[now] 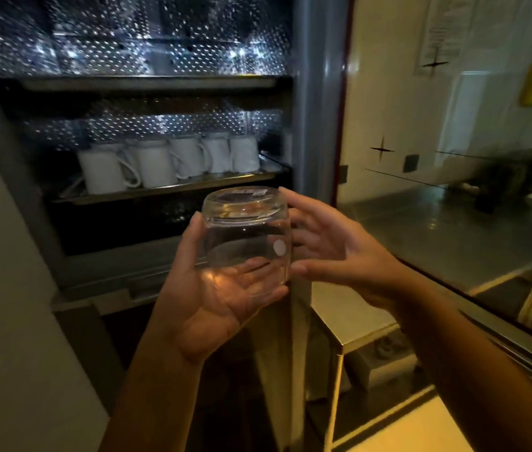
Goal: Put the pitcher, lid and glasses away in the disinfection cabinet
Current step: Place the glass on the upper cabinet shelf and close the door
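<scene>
Clear glass (246, 236) is upside down (thick base up, white dot sticker on its side), held in the left hand (212, 308), fingers curled round it, in front of the open cabinet (310, 93). Right hand (339, 252) sits just beside it, fingers spread apart.

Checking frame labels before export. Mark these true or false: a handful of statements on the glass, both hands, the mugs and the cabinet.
1. The glass is held base up. True.
2. The left hand holds the glass from below. True.
3. The right hand grips a white mug. False: it is open beside the glass, and the white mugs stand on a shelf inside the cabinet.
4. The cabinet is shut. False: it is open, with its shelves in view.
5. The glass rests on the shelf with the mugs. False: it is held in the air in front of the cabinet.
</scene>
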Demonstrator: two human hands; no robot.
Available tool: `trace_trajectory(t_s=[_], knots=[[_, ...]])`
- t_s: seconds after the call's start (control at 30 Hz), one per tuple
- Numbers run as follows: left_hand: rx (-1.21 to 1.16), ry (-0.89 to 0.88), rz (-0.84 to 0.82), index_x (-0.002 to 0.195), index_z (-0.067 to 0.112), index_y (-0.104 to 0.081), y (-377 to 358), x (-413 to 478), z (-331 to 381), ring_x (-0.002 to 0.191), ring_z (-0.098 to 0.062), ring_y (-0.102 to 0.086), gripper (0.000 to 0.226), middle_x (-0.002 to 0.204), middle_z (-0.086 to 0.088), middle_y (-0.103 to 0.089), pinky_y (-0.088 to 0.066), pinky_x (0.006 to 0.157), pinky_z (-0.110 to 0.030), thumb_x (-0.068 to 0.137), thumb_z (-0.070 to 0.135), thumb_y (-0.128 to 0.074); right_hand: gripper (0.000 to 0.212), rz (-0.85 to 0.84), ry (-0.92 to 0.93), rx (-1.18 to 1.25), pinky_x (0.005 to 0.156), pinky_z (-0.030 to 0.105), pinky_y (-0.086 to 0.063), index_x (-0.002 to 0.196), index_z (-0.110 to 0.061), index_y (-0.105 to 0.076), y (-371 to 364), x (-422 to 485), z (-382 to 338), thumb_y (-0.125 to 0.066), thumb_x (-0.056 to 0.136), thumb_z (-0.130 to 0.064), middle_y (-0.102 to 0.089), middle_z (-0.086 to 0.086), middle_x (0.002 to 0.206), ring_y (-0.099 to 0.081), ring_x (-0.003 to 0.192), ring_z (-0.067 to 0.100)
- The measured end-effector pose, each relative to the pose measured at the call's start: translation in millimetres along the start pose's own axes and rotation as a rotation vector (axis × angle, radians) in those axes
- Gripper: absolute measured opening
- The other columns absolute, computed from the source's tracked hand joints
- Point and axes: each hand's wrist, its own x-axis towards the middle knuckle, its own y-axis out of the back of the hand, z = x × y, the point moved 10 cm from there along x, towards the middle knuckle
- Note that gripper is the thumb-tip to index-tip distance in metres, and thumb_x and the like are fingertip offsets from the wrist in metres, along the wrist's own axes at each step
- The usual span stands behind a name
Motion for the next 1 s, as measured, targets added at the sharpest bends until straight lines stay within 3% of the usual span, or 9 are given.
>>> trace_trajectory(t_s=[0.1, 0.2, 0.33, 0.5, 0.6, 0.73, 1.0], knots=[[0.047, -0.032, 0.000, 0.115, 0.010, -0.063, 7.9, 1.4, 17.1, 0.087, -0.036, -0.068, 0.067, 0.108, -0.025, -0.066, -0.055, 0.069, -0.046, 0.075, 0.060, -0.044, 0.080, 0.004, -0.005, 0.172, 0.091, 0.036, -0.050, 0.138, -0.029, -0.035, -5.2, 25.0, 7.0, -0.070, 0.069, -0.012, -0.047, 0.003, 0.138, -0.054, 0.119, 0.020], [0.068, -0.046, -0.016, 0.101, 0.010, -0.073, 13.8, 5.4, 30.5, 0.088, -0.036, -0.068, 0.062, 0.107, -0.024, -0.067, -0.055, 0.069, -0.043, 0.082, 0.059, -0.040, 0.076, 0.026, 0.001, 0.227, 0.090, 0.038, -0.051, 0.137, -0.028, -0.036, -10.1, 47.4, 12.2, -0.066, 0.072, -0.002, -0.049, 0.004, 0.136, -0.057, 0.116, 0.022], [0.071, -0.058, -0.008, 0.108, 0.010, -0.070, 23.5, 15.2, 47.8, 0.095, -0.037, -0.066, 0.063, 0.110, -0.024, -0.065, -0.053, 0.075, -0.045, 0.085, 0.060, -0.038, 0.075, 0.041, 0.019, 0.280, 0.090, 0.040, -0.052, 0.132, -0.035, -0.042, -13.9, 70.9, 20.3, -0.073, 0.068, -0.010, -0.050, 0.002, 0.136, -0.058, 0.115, 0.022], [0.052, -0.053, -0.014, 0.116, 0.010, -0.064, 33.4, 29.8, 62.8, 0.102, -0.037, -0.064, 0.064, 0.115, -0.026, -0.063, -0.049, 0.082, -0.046, 0.080, 0.060, -0.045, 0.083, 0.068, 0.043, 0.308, 0.089, 0.037, -0.052, 0.137, -0.030, -0.038, -14.5, 94.3, 25.5, -0.074, 0.064, -0.016, -0.051, 0.003, 0.135, -0.058, 0.114, 0.023], [0.041, -0.056, -0.031, 0.110, 0.009, -0.068, 36.9, 35.2, 71.7, 0.104, -0.038, -0.062, 0.063, 0.115, -0.027, -0.062, -0.047, 0.082, -0.046, 0.077, 0.058, -0.047, 0.090, 0.056, 0.062, 0.307, 0.091, 0.036, -0.051, 0.138, -0.030, -0.036, -15.2, 107.5, 27.3, -0.080, 0.060, -0.021, -0.052, 0.003, 0.135, -0.057, 0.116, 0.024], [0.020, -0.067, -0.033, 0.121, 0.009, -0.058, 45.7, 44.7, 84.5, 0.105, -0.039, -0.061, 0.068, 0.117, -0.028, -0.060, -0.050, 0.081, -0.047, 0.076, 0.058, -0.048, 0.092, 0.028, 0.080, 0.297, 0.088, 0.034, -0.051, 0.137, -0.032, -0.037, -17.8, 129.0, 30.8, -0.084, 0.057, -0.037, -0.052, 0.002, 0.135, -0.057, 0.116, 0.024], [-0.038, -0.121, 0.004, 0.121, 0.001, -0.055, 58.6, 76.9, 119.9, 0.101, -0.043, -0.062, 0.077, 0.116, -0.032, -0.060, -0.051, 0.077, -0.052, 0.072, 0.061, -0.060, 0.085, -0.051, 0.160, 0.278, 0.091, 0.032, -0.050, 0.133, -0.033, -0.040, -12.2, 184.7, 32.4, -0.082, 0.060, -0.032, -0.053, 0.004, 0.134, -0.054, 0.120, 0.021]])
